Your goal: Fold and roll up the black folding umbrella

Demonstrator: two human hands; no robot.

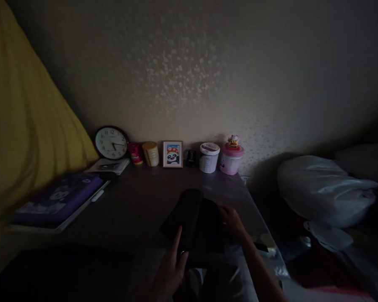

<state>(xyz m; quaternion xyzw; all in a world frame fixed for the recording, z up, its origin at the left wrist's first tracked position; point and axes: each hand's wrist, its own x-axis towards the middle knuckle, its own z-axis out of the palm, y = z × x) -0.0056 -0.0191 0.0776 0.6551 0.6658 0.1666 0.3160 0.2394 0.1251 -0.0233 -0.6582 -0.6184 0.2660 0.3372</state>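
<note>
A black, soft-looking folded piece (204,226), perhaps a bag or case, lies at the near right part of the dark table, with a raised flap or fold on its left side. It is too dark to make out its exact kind. At its near left edge is my left hand (171,266), index finger stretched along the black surface and thumb by the lower edge, near a small shiny ring or snap. My right hand (231,218) has its fingers curled at the piece's right edge. The fingers' undersides are hidden.
Along the wall stand a round clock (111,143), a red can (135,153), a yellow container (150,154), a framed panda picture (173,154) and two tubs (209,158). A purple case (59,197) lies left. White plastic bags (324,191) sit beyond the table's right edge.
</note>
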